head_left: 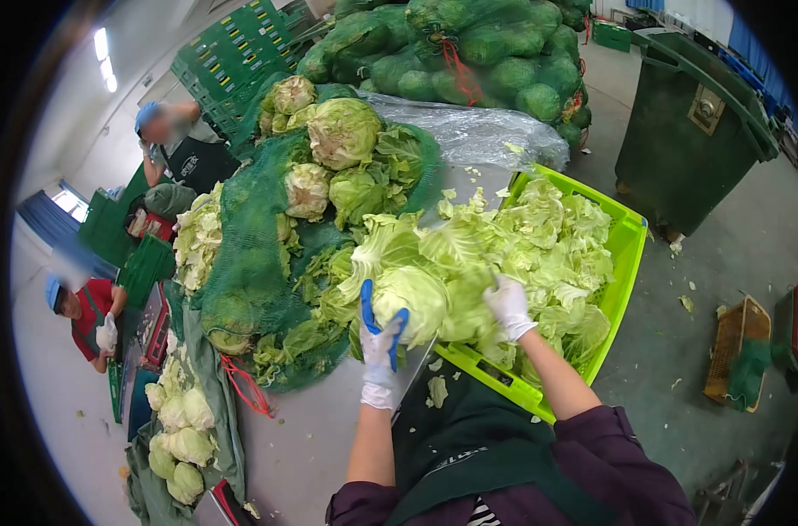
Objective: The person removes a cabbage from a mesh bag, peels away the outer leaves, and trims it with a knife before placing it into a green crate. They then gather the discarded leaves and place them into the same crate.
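Note:
My left hand (381, 346), in a white glove with blue fingertips, grips a pale green cabbage (409, 303) from its near left side, thumb and fingers spread around it. My right hand (508, 307), white-gloved, has its fingers curled at a blurred cabbage leaf (467, 302) just right of the head. Under and beyond this hand, a bright green crate (625, 263) is heaped with loose leaves (561, 254). Left of the cabbage lies an opened green mesh sack (258, 254), with untrimmed cabbages (342, 131) on it.
Full mesh sacks of cabbages (504, 53) are piled at the back. A dark green wheeled bin (688, 123) stands right. Trimmed cabbages (188, 430) lie on a cloth at left, near two other people (88, 311). A brown basket (739, 355) sits on the floor.

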The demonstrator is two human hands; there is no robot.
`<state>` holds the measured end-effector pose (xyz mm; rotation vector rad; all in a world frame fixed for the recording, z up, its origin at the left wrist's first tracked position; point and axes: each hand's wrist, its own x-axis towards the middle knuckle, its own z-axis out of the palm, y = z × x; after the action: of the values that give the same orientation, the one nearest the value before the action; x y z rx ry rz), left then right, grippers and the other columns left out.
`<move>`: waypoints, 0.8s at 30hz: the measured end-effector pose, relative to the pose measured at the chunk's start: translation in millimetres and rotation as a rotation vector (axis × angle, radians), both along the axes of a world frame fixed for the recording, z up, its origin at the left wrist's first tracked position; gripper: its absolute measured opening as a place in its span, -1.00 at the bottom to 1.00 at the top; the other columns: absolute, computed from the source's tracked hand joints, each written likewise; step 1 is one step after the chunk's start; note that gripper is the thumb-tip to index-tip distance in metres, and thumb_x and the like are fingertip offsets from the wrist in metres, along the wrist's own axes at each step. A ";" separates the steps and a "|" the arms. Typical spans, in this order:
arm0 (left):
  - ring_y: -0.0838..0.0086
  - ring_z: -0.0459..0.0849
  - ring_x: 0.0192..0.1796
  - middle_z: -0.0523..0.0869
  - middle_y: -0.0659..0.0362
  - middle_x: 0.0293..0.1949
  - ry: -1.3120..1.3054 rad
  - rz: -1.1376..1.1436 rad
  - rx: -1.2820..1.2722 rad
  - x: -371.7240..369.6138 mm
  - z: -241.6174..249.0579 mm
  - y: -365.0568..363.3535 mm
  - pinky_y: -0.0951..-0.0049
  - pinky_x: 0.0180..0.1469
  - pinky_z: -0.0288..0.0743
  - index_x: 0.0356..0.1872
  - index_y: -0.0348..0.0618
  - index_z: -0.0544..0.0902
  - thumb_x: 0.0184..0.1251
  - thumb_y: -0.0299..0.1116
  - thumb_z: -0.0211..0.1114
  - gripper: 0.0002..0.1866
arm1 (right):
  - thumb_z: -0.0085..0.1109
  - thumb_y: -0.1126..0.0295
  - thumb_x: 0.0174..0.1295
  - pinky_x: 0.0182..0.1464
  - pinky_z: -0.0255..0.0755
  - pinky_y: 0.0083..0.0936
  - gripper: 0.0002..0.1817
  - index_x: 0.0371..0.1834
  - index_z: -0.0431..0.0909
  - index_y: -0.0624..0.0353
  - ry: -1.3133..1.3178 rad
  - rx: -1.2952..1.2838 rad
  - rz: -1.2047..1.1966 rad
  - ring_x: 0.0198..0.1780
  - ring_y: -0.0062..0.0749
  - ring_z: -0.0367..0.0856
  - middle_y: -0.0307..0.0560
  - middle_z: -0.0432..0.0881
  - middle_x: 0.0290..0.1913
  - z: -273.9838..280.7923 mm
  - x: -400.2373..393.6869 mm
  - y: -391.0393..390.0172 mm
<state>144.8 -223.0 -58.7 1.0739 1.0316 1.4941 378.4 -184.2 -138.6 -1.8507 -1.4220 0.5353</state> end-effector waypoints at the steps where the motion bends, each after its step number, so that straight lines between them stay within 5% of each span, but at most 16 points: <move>1: 0.26 0.42 0.27 0.33 0.07 0.32 -0.004 0.009 -0.116 -6.1 12.4 -2.4 0.29 0.24 0.44 0.43 -0.03 0.21 0.11 -0.53 0.27 -0.22 | 0.11 0.32 0.02 -0.24 0.51 -0.12 -0.80 -0.41 0.57 0.24 -0.036 0.013 -0.067 -0.35 0.13 0.62 0.29 0.61 -0.44 -6.2 12.0 4.8; 3: 0.20 0.42 0.29 0.33 0.07 0.32 -0.426 -0.088 -0.251 -25.7 -0.1 4.3 0.17 0.23 0.46 0.42 0.05 0.20 0.24 -0.32 0.24 -0.30 | 0.14 0.32 0.05 -0.25 0.51 -0.11 -0.78 -0.32 0.55 0.26 -0.046 0.019 -0.114 -0.36 0.15 0.61 0.27 0.60 -0.47 -25.3 41.7 12.3; 5: 0.15 0.38 0.33 0.33 0.06 0.33 -0.470 -0.118 -0.178 -33.0 -15.7 6.2 0.01 0.25 0.43 0.42 0.09 0.19 0.30 -0.18 0.20 -0.34 | 0.22 0.25 0.11 -0.26 0.50 -0.13 -0.59 -0.02 0.50 0.24 -0.100 0.049 -0.215 -0.35 0.15 0.63 0.25 0.62 -0.41 -15.8 58.5 8.4; 6: 0.13 0.34 0.36 0.31 0.08 0.36 -0.570 -0.155 -0.149 -32.0 -15.5 5.2 -0.02 0.29 0.36 0.43 0.09 0.18 0.34 -0.14 0.16 -0.35 | 0.22 0.25 0.11 -0.26 0.50 -0.13 -0.59 -0.02 0.50 0.24 -0.100 0.051 -0.215 -0.35 0.15 0.63 0.25 0.62 -0.41 -0.5 56.7 5.3; 9: 0.10 0.27 0.40 0.26 0.11 0.40 -0.719 -0.173 -0.090 -11.3 -5.1 -2.6 -0.08 0.34 0.27 0.44 0.07 0.14 0.38 -0.17 0.12 -0.36 | 0.34 0.00 0.07 -0.18 0.51 -0.18 -0.15 0.36 0.21 0.17 0.022 0.258 0.055 -0.24 0.09 0.65 0.25 0.64 -0.25 66.3 31.5 -17.2; 10: 0.15 0.27 0.40 0.25 0.09 0.39 -0.592 -0.093 -0.046 -0.5 3.6 -5.7 0.00 0.34 0.28 0.44 0.06 0.15 0.35 -0.17 0.14 -0.34 | 0.36 -0.07 0.03 -0.16 0.52 -0.19 -0.04 0.43 0.12 0.16 0.028 0.289 0.226 -0.23 0.07 0.66 0.25 0.63 -0.20 87.4 14.2 -28.0; 12: 0.20 0.27 0.39 0.25 0.07 0.38 -0.464 -0.022 0.000 10.2 7.6 -7.3 0.07 0.35 0.29 0.44 0.05 0.15 0.31 -0.17 0.17 -0.32 | 0.37 -0.12 -0.01 -0.14 0.53 -0.20 0.04 0.45 0.06 0.15 0.029 -0.020 0.477 -0.26 0.07 0.65 0.24 0.62 -0.15 149.1 -16.7 -54.1; 13: 0.21 0.26 0.40 0.23 0.06 0.38 -0.377 -0.007 0.046 12.4 7.1 -8.2 0.12 0.36 0.26 0.44 0.02 0.14 0.29 -0.18 0.18 -0.30 | 0.34 -0.09 0.03 -0.23 0.54 -0.21 0.03 0.47 0.00 0.10 -0.057 0.474 0.516 -0.34 0.05 0.64 0.23 0.61 -0.21 134.4 -31.7 -49.1; 19: 0.19 0.28 0.39 0.25 0.09 0.40 -0.297 -0.001 0.056 8.1 14.2 -24.2 0.10 0.38 0.24 0.44 0.00 0.14 0.29 -0.18 0.23 -0.28 | 0.28 0.14 0.13 -0.38 0.49 -0.21 -0.29 0.34 0.27 0.15 -0.053 0.379 0.705 -0.44 -0.02 0.61 0.16 0.56 -0.49 103.7 -16.9 -22.6; 21: 0.15 0.27 0.40 0.26 0.12 0.40 -0.480 -0.062 -0.037 3.7 4.1 -29.3 0.03 0.37 0.22 0.43 0.01 0.19 0.30 -0.07 0.19 -0.30 | 0.26 0.21 0.13 -0.35 0.50 -0.21 -0.38 0.26 0.37 0.20 0.058 0.271 0.299 -0.43 -0.02 0.61 0.18 0.57 -0.48 94.6 -3.1 -0.9; 22: 0.15 0.27 0.40 0.26 0.12 0.40 -0.480 -0.060 -0.035 3.8 4.4 -33.8 0.03 0.37 0.22 0.43 0.01 0.19 0.30 -0.07 0.19 -0.30 | 0.26 0.21 0.13 -0.35 0.50 -0.21 -0.38 0.26 0.37 0.20 0.058 0.272 0.301 -0.43 -0.02 0.61 0.18 0.57 -0.48 85.9 7.2 2.4; 24: 0.14 0.27 0.40 0.27 0.14 0.40 -1.003 -0.332 -0.230 4.8 9.9 -38.3 -0.05 0.37 0.19 0.42 0.04 0.21 0.32 0.08 0.10 -0.30 | 0.25 0.21 0.14 -0.32 0.50 -0.21 -0.26 0.39 0.21 0.16 -0.010 0.285 0.172 -0.41 0.03 0.62 0.23 0.59 -0.44 74.9 23.6 10.0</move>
<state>149.6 -261.3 -48.8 0.2137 0.2740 1.3328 402.1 -174.2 -63.7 -1.5180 -1.5842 0.3833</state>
